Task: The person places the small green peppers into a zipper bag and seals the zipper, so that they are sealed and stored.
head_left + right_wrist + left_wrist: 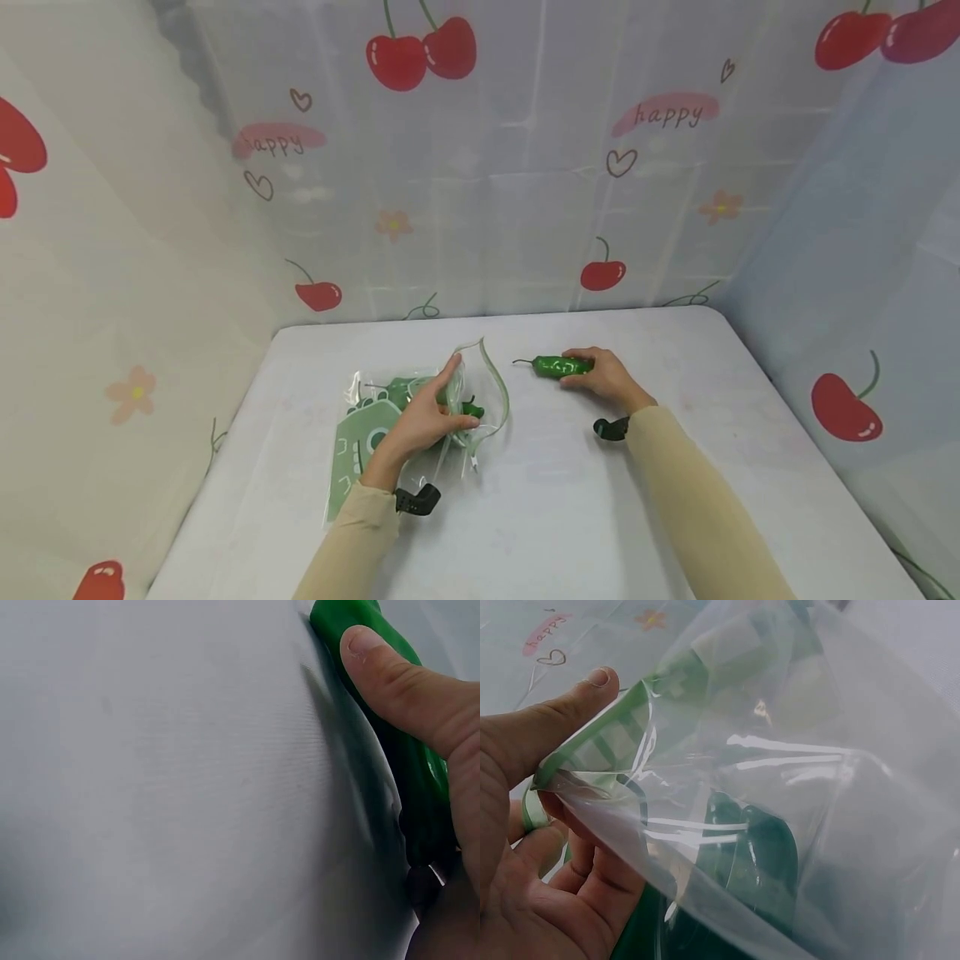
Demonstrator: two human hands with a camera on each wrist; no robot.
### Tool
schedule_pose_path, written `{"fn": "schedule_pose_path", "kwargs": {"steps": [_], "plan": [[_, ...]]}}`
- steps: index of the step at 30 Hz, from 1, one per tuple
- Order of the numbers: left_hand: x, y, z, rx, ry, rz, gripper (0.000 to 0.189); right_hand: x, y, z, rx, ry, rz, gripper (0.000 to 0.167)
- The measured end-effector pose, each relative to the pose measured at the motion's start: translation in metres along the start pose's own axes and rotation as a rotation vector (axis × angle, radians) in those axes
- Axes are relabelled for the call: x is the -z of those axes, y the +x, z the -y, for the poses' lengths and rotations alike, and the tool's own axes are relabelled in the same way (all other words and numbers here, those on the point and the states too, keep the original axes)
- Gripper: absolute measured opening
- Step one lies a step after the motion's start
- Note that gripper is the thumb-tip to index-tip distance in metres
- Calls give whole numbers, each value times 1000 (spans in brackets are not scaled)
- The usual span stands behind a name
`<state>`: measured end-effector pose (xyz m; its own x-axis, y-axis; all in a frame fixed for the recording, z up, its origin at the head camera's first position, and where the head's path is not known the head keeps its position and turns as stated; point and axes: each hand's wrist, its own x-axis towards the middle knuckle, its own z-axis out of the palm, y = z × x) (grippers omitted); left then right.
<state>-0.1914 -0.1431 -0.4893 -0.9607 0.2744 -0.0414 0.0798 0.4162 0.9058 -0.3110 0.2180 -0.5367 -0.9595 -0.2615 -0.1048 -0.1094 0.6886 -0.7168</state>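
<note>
At the left of the table, my left hand [416,429] grips the mouth of a clear plastic zip bag [352,471] printed with a green cartoon face. The left wrist view shows its green-striped rim [622,735] between thumb and curled fingers, with the mouth spread apart. Dark green peppers [757,847] show through the film, partly hidden by glare and the hand. To the right, my right hand [606,382] holds a glossy green pepper [551,366] by its blunt end, its thin stem pointing left. The thumb presses along this pepper's side [367,682] in the right wrist view.
Both hands work over a white table [540,517]. A curtain [510,192] with cherry and heart prints hangs behind its back edge and at both sides. Black wrist straps [418,500] sit by the sleeves.
</note>
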Motion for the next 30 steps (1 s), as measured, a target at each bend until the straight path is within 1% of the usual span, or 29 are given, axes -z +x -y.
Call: {"fn": "schedule_pose_path", "kwargs": {"steps": [7,15,22,30], "plan": [[-1,-1,0,-3,-3,0,111,-5,-14,-2,7,38,-19,62],[-1,-1,-1,-7,9,4,110,-12,-28,0,-1,99,-42,64],[-1,-1,-1,-2,0,1,111,-18,-38,-3,19,100,-56,65],[-2,-1,0,-7,-11,-3,111,-19,-50,3,23,132,-66,65]]}}
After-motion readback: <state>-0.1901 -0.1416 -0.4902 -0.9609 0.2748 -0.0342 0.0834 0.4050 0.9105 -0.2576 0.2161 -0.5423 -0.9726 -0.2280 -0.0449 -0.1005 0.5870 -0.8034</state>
